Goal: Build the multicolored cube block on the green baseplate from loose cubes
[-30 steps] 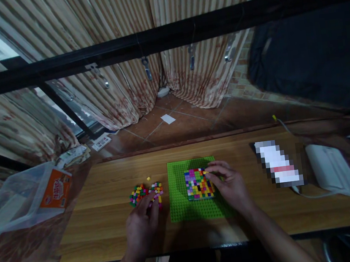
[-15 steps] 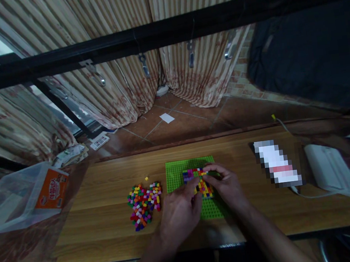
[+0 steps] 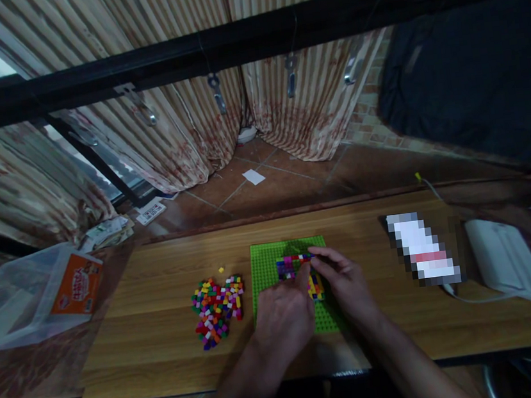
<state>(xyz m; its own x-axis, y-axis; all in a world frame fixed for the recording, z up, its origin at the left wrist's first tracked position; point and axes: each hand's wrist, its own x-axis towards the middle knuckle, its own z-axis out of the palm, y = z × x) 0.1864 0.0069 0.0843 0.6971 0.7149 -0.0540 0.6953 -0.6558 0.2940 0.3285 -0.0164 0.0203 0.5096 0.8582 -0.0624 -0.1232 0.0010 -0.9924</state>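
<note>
A green studded baseplate [image 3: 263,267] lies on the wooden table, carrying a patch of multicoloured toy bricks [image 3: 287,263] near its middle. My left hand [image 3: 284,313] reaches over the patch from the left; its index finger points forward and touches the bricks, while the other fingers curl underneath, partly hidden. At the patch's upper right edge is my right hand [image 3: 346,279], thumb and index finger closed together. Whatever lies between those fingertips is too small to make out. Loose bricks [image 3: 218,305] form a pile left of the plate, with one yellow brick [image 3: 221,269] just beyond it.
A dark phone [image 3: 421,247], its screen blurred out, lies right of the plate on the table [image 3: 154,316]. Beside it stands a white box-shaped device [image 3: 508,259] with a cable. At the far left is a clear plastic bin [image 3: 20,293]. A black bar [image 3: 245,37] crosses beyond the table.
My left hand has shifted slightly right and its index finger has straightened forward over the bricks. My right hand stays at the patch's upper right edge. The view has tilted a little.
</note>
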